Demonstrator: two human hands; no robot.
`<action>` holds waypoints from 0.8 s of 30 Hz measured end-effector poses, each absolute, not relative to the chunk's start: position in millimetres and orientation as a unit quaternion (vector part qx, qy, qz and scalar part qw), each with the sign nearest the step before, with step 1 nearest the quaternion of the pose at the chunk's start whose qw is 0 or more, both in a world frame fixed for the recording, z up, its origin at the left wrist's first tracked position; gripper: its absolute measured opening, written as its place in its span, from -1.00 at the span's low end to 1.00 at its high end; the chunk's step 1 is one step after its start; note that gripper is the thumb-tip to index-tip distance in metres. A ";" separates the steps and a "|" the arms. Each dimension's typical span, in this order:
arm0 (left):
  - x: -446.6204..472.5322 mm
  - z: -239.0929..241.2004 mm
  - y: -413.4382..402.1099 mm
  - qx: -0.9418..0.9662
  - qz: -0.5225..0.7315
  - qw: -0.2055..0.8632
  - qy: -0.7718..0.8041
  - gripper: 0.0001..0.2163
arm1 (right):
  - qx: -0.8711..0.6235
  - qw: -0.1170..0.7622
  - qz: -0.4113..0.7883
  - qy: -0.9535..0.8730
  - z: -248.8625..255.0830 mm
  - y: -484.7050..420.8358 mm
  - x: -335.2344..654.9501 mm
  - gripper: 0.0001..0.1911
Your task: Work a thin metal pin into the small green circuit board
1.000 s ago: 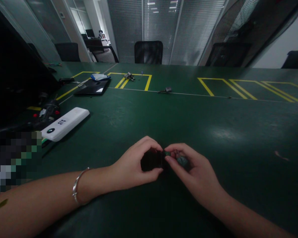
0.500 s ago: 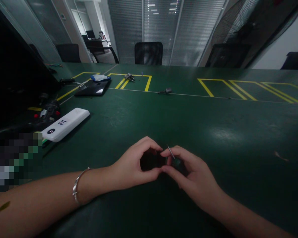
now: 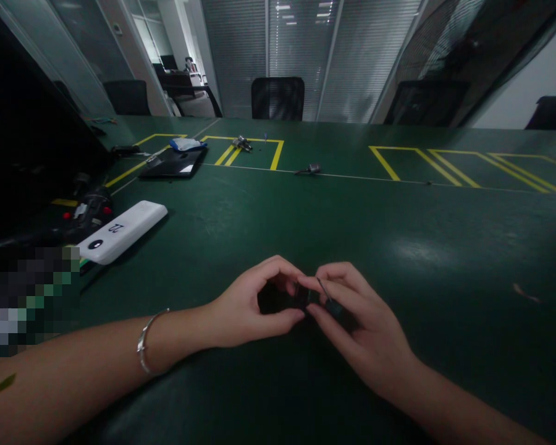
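Note:
My left hand (image 3: 254, 303) curves round with its thumb and fingertips closed on a small dark part (image 3: 301, 294), mostly hidden by the fingers. Close against it, my right hand (image 3: 361, 315) has its thumb and index fingertip at the right side of that part. Within the right hand's curled fingers sits a small dark piece with a thin metal rod (image 3: 325, 289), the rod slanting up and left. Dim light hides the exact kind of both things. Both hands are just above the dark green table (image 3: 269, 216).
At left lies a white power bank (image 3: 125, 232) marked 22, near black gear with red knobs (image 3: 90, 210). Farther back are a black tablet-like slab (image 3: 173, 165), a blue-white packet (image 3: 186, 144), metal parts (image 3: 241, 144) and a grey cylinder with a thin stem (image 3: 312, 168).
My right index finger has stretched left over the dark part, and the other right fingers have lifted. The thin rod now tilts lower behind that finger. My left hand has barely shifted.

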State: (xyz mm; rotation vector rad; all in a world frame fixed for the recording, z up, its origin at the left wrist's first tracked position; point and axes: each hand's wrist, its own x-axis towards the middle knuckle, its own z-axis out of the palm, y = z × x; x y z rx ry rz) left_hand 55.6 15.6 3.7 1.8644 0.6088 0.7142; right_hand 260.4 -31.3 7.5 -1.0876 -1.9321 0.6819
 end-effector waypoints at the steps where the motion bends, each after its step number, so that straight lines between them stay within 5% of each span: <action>1: 55.5 3.7 15.5 0.772 0.297 0.503 0.250 -0.69 | -0.430 0.402 0.263 -0.765 8.4 -31.6 260.1 -0.78; 5: 55.5 3.1 15.4 0.781 0.304 0.483 0.253 -0.65 | -0.425 0.410 0.249 -0.767 11.0 -32.1 259.0 -0.84; 11: 56.1 -0.1 16.4 0.781 0.322 0.459 0.277 -0.67 | -0.425 0.417 0.206 -0.777 5.8 -30.9 259.1 -0.68; 24: 56.2 -0.1 16.3 0.804 0.321 0.423 0.270 -0.66 | -0.451 0.390 0.205 -0.776 4.4 -29.7 257.5 -0.78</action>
